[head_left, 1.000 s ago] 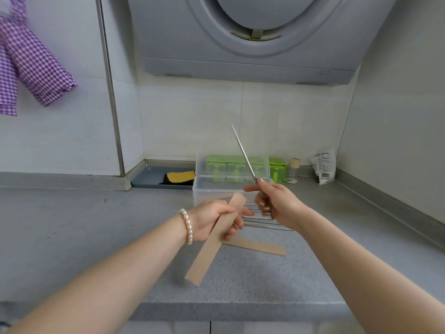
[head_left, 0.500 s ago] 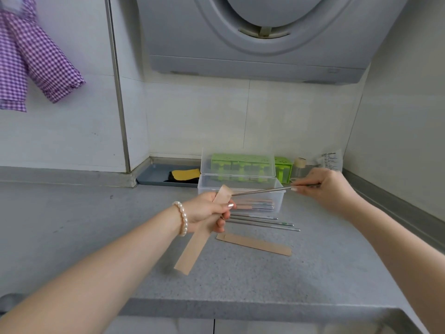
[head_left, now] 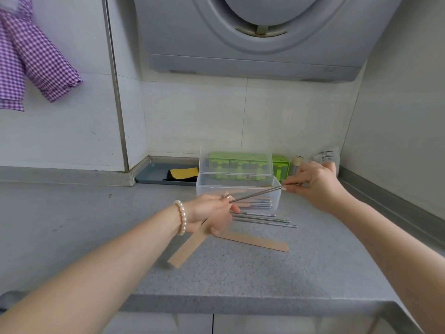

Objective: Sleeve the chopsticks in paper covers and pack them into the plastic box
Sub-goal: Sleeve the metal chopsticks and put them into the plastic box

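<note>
I am pinching the far end of a metal chopstick (head_left: 256,194) in my right hand (head_left: 315,184), aiming its tip at the mouth of the paper cover (head_left: 190,244) that my left hand (head_left: 212,213) is gripping above the tabletop (head_left: 96,225). If the tip is missing the opening, it could be crumpling or tearing the paper. My left grip may also be squeezing the mouth flat. The plastic box (head_left: 238,191) is sitting open just behind, some sleeved pairs inside; loose chopsticks (head_left: 265,221) are lying beside it and could be rolling if nudged.
</note>
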`<state>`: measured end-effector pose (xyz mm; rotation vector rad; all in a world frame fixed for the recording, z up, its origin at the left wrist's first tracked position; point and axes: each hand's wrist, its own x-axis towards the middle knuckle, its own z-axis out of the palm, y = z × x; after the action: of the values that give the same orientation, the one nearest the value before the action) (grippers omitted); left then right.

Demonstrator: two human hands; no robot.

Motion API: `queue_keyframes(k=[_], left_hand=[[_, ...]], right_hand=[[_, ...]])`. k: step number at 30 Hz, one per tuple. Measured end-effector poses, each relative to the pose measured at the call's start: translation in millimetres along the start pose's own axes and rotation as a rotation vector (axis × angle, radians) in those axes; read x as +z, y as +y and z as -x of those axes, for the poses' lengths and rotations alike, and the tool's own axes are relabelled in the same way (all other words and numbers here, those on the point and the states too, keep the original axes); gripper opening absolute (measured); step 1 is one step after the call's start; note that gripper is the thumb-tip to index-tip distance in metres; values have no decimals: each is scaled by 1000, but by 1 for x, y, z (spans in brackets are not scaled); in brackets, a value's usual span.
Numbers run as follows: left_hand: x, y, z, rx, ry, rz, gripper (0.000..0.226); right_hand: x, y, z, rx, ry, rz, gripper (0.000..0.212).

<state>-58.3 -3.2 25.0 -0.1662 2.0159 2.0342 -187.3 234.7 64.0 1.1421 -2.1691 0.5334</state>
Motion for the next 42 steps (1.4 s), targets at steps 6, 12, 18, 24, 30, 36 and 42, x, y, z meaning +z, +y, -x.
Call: queue_keyframes(k=[6,12,18,24,30,36,42], left_hand=[[4,3,3,-18,-57,-212,41],[11,6,0,-18,-82,-263,42],[17,6,-5,14,-52,-280,41],[15,0,-4,34,1,-307,41],[19,-2,-9,88,49,-269,42],[23,-2,-17,90,80,-178,42],[17,-3,-17,39,94,-145,42]], right_hand=[[-4,-8,-9,104,-146,-74,15],[-1,-29,-22,149,-229,-147,21],[14,-59,-17,80,-402,-199,28],[12,-33,-31,517,-53,-613,29],[23,-35,-25,648,-76,-826,21],[37,-58,-18,544,-266,-698,31],[41,-59,-18,559,-333,-740,34]])
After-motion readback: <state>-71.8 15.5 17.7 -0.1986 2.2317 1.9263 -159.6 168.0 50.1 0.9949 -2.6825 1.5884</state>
